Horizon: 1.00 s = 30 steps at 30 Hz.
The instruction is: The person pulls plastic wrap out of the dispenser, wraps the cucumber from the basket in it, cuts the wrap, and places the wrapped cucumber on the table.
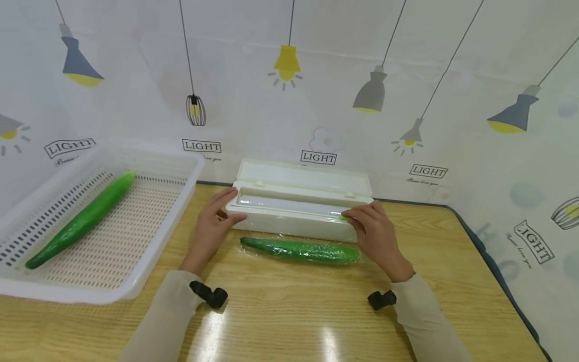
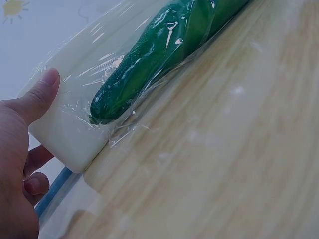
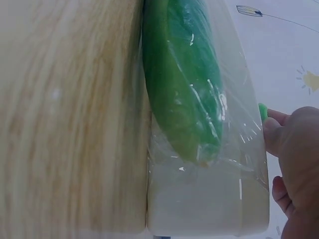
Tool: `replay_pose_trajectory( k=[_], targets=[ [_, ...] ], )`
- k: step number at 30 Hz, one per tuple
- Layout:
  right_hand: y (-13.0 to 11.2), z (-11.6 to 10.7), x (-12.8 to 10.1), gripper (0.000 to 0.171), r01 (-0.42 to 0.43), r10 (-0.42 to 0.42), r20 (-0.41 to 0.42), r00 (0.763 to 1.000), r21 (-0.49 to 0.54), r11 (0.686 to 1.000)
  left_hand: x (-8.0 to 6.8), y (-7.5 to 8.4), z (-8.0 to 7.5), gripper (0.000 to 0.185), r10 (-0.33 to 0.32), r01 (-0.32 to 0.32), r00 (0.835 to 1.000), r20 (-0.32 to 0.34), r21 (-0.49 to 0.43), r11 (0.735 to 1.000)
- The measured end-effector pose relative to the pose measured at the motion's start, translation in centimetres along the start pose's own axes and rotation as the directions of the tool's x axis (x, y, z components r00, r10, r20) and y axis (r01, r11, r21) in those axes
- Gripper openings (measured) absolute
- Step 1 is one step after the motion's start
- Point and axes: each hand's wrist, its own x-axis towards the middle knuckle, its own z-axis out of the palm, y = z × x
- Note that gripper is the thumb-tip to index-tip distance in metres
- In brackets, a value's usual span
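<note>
A long white cling film dispenser [image 1: 294,225] lies on the table with its lid [image 1: 303,180] tipped back and a film roll [image 1: 285,202] inside. My left hand [image 1: 214,217] holds its left end, thumb on the front and fingers at the side. At the front edge near the right end, my right hand [image 1: 376,235] pinches a small green slide cutter [image 3: 263,111], mostly hidden by the fingers. Just in front of the dispenser lies a cucumber [image 1: 300,250] covered in clear film [image 2: 139,124]. The film reaches up over the dispenser's front in both wrist views.
On the left stands a white perforated basket [image 1: 156,246] with a bare cucumber [image 1: 86,221] in it. A printed backdrop [image 1: 253,110] rises right behind the dispenser. The wooden table [image 1: 280,317] has its dark-trimmed edge at the right.
</note>
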Motion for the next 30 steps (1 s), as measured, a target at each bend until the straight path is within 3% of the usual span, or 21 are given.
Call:
replay_pose_trajectory(
  k=[12,22,30],
  targets=[
    [0.4,-0.8,-0.3,0.021,-0.006,0.006,-0.003,1.000,-0.014,1.000,0.0,0.1,0.2,0.062,-0.023,0.023,1.000,0.007,0.010,1.000],
    [1.7,-1.8,-1.5,0.022,-0.055,0.055,-0.022,0.998,-0.040,0.998,0.1,0.1,-0.1,0.061,-0.016,0.016,1.000,0.001,0.026,1.000],
    [2.3,-2.4,-1.9,0.023,-0.044,0.043,-0.023,0.999,-0.038,0.998,0.1,-0.2,0.0,0.060,0.002,-0.002,1.000,0.007,0.016,1.000]
  ],
)
